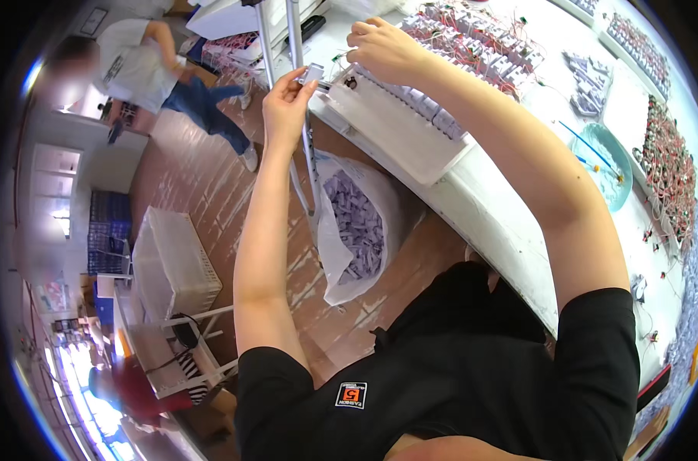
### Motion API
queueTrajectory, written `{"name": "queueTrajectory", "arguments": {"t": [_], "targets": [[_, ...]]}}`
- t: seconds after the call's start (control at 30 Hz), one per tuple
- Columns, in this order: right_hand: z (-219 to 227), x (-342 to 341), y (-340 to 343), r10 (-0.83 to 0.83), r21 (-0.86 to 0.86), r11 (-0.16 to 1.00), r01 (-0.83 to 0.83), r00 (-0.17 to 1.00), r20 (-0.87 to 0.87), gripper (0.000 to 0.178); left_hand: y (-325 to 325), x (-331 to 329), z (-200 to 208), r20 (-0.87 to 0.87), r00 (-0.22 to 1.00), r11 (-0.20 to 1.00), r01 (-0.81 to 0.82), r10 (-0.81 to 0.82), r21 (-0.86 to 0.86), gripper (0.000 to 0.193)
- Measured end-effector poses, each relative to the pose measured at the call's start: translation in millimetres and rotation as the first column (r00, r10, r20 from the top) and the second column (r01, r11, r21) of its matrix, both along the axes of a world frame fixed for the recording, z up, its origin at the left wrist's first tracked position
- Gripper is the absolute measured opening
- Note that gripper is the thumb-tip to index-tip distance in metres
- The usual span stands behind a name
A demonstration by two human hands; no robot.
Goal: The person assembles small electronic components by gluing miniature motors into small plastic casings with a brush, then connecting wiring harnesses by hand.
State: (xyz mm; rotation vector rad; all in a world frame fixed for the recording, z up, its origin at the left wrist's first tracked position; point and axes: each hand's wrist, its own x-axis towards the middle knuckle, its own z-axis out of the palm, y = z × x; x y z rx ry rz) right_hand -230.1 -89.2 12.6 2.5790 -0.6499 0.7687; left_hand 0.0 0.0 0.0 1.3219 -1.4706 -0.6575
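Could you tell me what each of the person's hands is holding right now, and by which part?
The left hand pinches a small grey-white plastic part by its lower edge, between thumb and fingertips. The right hand rests on the white tray; whether it holds anything cannot be told.

I see a black short-sleeved T-shirt [456, 369] on the person, its sleeves ending above the elbows. A small square patch [351, 395] in orange, white and black sits on the chest. Both forearms are bare, no gloves.
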Motion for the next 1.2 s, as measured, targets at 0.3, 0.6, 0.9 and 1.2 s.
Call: {"name": "queueTrajectory", "arguments": {"t": [0.3, 0.6, 0.9, 1.2], "targets": [[2.2, 10.2, 6.0, -0.035, -0.049, 0.998, 0.039, 0.996, 0.087, 0.019, -6.1, -13.0, 21.5, -0.014, 0.998, 0.988, 0.054, -0.056, -0.142, 0.035], [19.0, 41.1, -13.8, -0.108, 0.521, 0.849, 0.091, 0.994, 0.004, 0.040, 12.2, -27.0, 33.8, 0.004, 0.993, 0.981, 0.116, -0.117, -0.158, 0.035], [12.5, 64.1, -19.4, -0.432, 0.587, 0.745, 0.316, 0.899, 0.064, 0.028, 20.3, -23.9, 14.7, 0.030, 0.999, 0.989, 0.018, -0.014, -0.144, 0.035], [-5.4, 50.0, -42.5, -0.585, 0.680, 0.671, 0.296, 0.775, 0.240, 0.028, -4.1, -18.2, -3.2, 0.175, 0.983, 0.994, -0.035, 0.053, -0.107, 0.032]]}}
